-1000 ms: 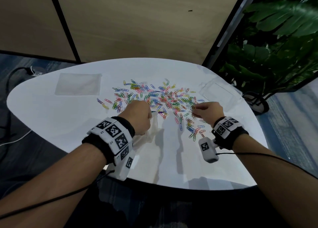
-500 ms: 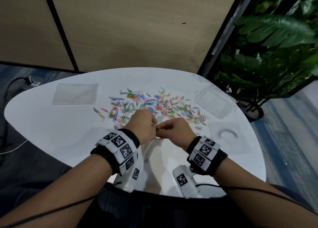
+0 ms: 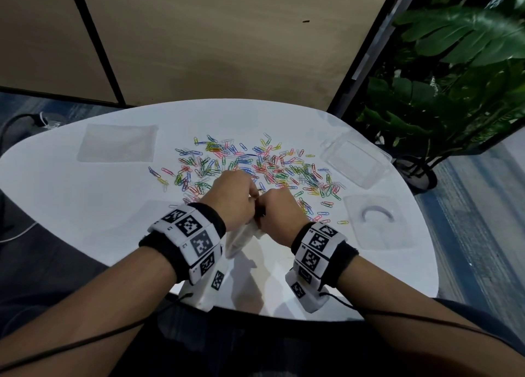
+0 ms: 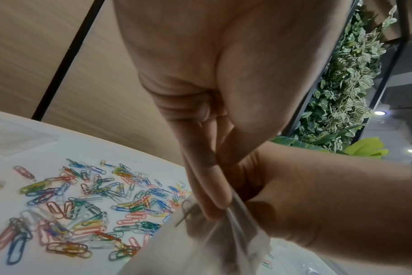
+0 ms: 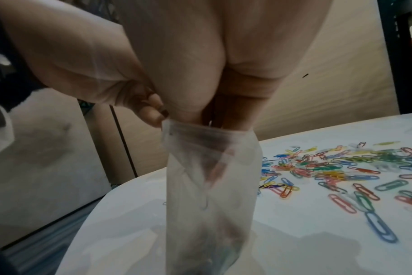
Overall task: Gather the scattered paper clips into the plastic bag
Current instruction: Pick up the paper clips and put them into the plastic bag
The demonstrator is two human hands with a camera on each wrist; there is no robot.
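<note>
- The plastic bag (image 5: 212, 186) is held upright between the two hands, just above the near part of the desk (image 3: 85, 206); its mouth is at the fingertips and its body hangs below them.
- The left hand (image 3: 231, 199) is curled, the bag's rim being pinched between thumb and fingers (image 4: 207, 186).
- The right hand (image 3: 279, 211) is pressed against the left, its fingers (image 5: 235, 115) dipped into the bag's open mouth — whether a clip is gripped there cannot be told.
- A few clips are dimly seen at the bag's bottom.
- Beyond both hands, the coloured paper clips (image 3: 255, 163) are scattered across the desk.
- Farther left of the hands a flat clear bag (image 3: 118, 142) is laid; farther right, a clear plastic box (image 3: 355, 160).
</note>
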